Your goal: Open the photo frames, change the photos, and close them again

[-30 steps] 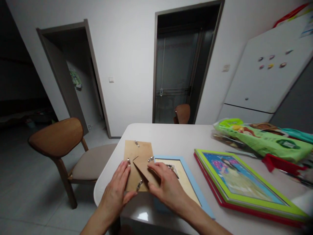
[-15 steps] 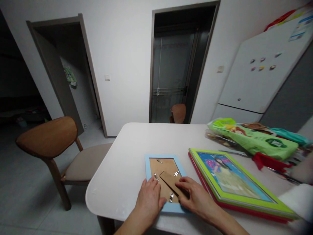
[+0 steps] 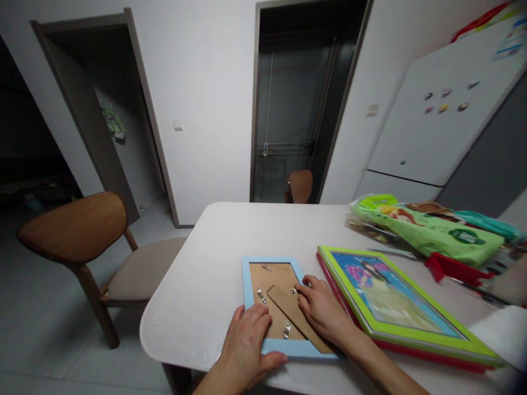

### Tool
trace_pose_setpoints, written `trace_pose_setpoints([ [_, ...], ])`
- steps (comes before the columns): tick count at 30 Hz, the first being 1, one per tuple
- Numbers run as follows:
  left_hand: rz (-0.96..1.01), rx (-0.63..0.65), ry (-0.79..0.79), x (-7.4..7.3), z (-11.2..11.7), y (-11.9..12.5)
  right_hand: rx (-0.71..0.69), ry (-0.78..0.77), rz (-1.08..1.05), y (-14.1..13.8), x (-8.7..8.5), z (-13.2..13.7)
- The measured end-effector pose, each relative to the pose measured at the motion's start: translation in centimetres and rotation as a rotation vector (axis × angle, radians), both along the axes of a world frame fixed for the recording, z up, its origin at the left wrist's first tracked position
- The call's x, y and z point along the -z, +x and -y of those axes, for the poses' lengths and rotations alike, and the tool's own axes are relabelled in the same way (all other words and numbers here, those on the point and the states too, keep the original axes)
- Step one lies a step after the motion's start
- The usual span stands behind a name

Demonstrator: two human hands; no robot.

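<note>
A light blue picture frame (image 3: 247, 280) lies face down on the white table, its brown backing board (image 3: 275, 274) showing. Several small metal clips (image 3: 287, 330) sit round the board's edges, and a brown stand leg (image 3: 288, 310) lies slanted across it. My left hand (image 3: 247, 337) rests over the frame's near left corner, fingers laid along the left side and thumb apart at the bottom edge. On the right side, my right hand (image 3: 325, 310) has its curled fingertips at the clip (image 3: 293, 291) there, partly hiding it. The hand also covers part of the leg.
Right of the blue frame, a green picture frame (image 3: 415, 323) with a picture of a figure in a dress lies on a red one. Behind are a green package (image 3: 444, 230) and a red object (image 3: 453, 271). A wooden chair (image 3: 82, 230) stands left of the table (image 3: 185, 291).
My right hand has moved from the stand leg up to the right clip. The leg now lies flatter on the backing. My left hand has slid slightly toward the near left corner.
</note>
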State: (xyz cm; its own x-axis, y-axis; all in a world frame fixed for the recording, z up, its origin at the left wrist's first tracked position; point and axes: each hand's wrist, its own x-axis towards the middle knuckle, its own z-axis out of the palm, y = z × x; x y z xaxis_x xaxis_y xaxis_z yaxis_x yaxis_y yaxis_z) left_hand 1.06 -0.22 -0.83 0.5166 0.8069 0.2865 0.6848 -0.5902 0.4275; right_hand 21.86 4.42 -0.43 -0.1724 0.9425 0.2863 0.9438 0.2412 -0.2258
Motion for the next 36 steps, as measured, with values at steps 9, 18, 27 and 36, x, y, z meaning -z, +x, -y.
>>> trace_pose_setpoints([
  [9, 0.004, 0.014, -0.043, 0.0, -0.2, -0.1, -0.017, -0.023, -0.067, 0.2, 0.1, 0.2],
  [18, 0.009, 0.033, -0.044, 0.2, -0.2, -0.3, -0.128, 0.104, -0.053, 0.0, 0.1, 2.4],
  [27, 0.069, 0.032, -0.075, 0.6, -0.2, -0.4, -0.525, -0.023, -0.062, -2.0, -1.8, 6.1],
  [36, 0.138, 0.043, -0.06, 0.8, -0.3, -0.5, -0.418, -0.035, -0.219, -3.1, -1.2, 3.1],
])
